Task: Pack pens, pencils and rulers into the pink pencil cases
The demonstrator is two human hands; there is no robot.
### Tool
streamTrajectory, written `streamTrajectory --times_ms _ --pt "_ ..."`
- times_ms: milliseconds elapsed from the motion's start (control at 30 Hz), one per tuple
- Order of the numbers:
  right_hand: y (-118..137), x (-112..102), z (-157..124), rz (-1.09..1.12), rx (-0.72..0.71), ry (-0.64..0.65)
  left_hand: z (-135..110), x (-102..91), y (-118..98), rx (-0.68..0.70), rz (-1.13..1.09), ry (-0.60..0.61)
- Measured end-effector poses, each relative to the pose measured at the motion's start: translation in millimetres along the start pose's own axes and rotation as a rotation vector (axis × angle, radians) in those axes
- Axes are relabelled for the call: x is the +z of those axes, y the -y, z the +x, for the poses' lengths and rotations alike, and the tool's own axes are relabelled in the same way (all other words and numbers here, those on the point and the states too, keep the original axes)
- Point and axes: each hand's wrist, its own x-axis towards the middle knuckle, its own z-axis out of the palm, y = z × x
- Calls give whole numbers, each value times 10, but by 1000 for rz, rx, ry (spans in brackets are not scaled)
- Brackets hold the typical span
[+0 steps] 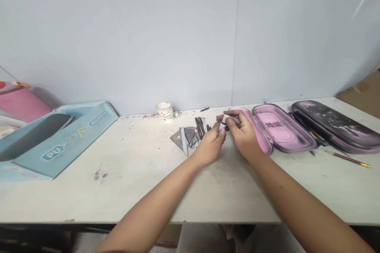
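Above the middle of the table, my left hand (pixel 213 142) is closed around a small pale pink and lilac object (pixel 222 125); its exact kind I cannot make out. My right hand (pixel 241 129) meets it from the other side, thumb and fingers pinching its upper end. Just left of my hands lie grey see-through set squares and rulers (pixel 181 138), with several dark pens (pixel 200 125) and a pink-tipped one among them. To the right, an opened pink pencil case (pixel 280 126) lies flat, partly hidden behind my right hand.
A black and pink hard pencil case (pixel 335 126) lies at the right, with pencils by its edge and a red pencil (pixel 348 159) in front. A white paper cup (pixel 165 110) stands near the wall. A light blue box (pixel 71 138) sits at the left.
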Motion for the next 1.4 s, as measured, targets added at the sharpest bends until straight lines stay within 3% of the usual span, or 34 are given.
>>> streamTrajectory --times_ms 333,700,833,1000,1100,1200,1400 --pt "6 21 -33 -76 77 56 -123 6 142 -63 -218 -68" --pt "-10 8 -59 -179 60 70 -157 19 71 -57 -64 -127" --pt "-29 31 -88 -191 17 148 -149 20 73 -61 -91 -161" --pt "-82 38 -86 -366 -130 192 -129 2 75 -83 -113 -198" --pt "-70 58 -87 -354 -120 202 -79 -49 35 -80 -102 -265" --pt "-49 99 -121 -204 -44 234 -30 -140 -10 -111 -271 -335" --pt "-155 187 -216 67 207 327 -61 -387 -25 -213 -1003 -316"
